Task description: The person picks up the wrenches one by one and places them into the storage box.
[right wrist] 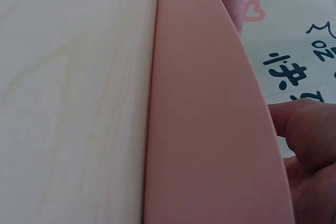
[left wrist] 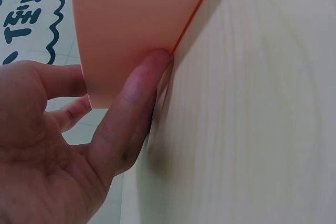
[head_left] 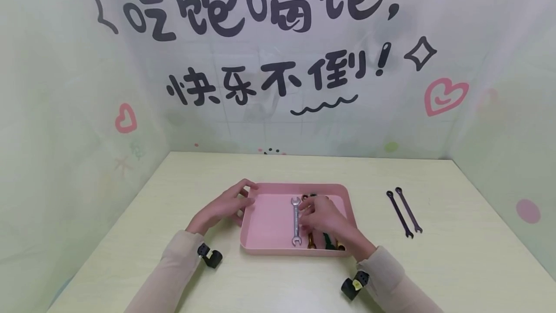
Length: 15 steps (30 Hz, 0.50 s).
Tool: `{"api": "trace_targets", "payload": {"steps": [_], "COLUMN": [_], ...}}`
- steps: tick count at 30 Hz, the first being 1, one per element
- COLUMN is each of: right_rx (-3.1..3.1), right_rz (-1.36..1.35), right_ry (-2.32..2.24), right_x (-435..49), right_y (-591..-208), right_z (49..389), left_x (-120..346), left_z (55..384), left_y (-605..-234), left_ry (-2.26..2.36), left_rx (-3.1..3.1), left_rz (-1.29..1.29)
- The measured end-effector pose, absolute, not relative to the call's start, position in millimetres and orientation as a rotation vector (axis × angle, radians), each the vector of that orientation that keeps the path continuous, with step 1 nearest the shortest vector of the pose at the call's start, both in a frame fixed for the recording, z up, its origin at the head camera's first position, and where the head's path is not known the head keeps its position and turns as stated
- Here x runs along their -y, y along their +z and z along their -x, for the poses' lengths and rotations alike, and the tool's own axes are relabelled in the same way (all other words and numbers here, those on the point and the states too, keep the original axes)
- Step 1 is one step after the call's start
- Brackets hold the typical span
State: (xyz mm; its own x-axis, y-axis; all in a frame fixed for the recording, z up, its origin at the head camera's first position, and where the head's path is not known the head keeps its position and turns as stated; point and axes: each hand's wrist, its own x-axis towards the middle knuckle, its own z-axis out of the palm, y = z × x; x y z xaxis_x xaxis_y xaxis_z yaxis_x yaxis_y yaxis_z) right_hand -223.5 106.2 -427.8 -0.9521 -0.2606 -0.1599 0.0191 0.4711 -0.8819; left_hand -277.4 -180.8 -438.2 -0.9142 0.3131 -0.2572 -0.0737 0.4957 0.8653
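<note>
A shallow pink tray [head_left: 269, 251] rests on the table. At its left end my left hand [head_left: 226, 205] grips the wall near the far corner. The left wrist view shows one fingertip [left wrist: 152, 66] against the tray's outer side, with other fingers behind the edge. My right hand [head_left: 323, 214] reaches over the tray's right half, its fingertips right beside a silver double open-ended wrench [head_left: 296, 223] lying lengthwise. A gold wrench [head_left: 311, 241] and a green one [head_left: 328, 242] show partly under this hand. In the right wrist view the tray wall hides its fingertips, so I cannot tell whether they pinch anything.
Two dark combination wrenches lie side by side on the table right of the tray, a black one [head_left: 399, 214] and a purplish one [head_left: 409, 210]. A printed curtain [head_left: 243, 124] hangs behind the pale wooden table [head_left: 278, 284].
</note>
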Motion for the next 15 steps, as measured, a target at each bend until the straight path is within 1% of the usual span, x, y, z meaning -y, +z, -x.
{"api": "trace_targets", "payload": {"steps": [7,15], "right_rx": [-2.56,-2.755], "right_rz": [0.319,0.322], "right_ry": [-1.406,-1.194], "right_x": [-126.4,-170.5], "right_y": [-408.5,-388.7], "right_z": [231.4,243.7], "left_x": [181.1,181.5], "left_z": [278.1,276.2], "left_y": [-439.9,-438.5], "left_ry": [1.4,1.402], "left_rx": [-2.365,-2.372], "left_rz": [-0.189,-0.184]}}
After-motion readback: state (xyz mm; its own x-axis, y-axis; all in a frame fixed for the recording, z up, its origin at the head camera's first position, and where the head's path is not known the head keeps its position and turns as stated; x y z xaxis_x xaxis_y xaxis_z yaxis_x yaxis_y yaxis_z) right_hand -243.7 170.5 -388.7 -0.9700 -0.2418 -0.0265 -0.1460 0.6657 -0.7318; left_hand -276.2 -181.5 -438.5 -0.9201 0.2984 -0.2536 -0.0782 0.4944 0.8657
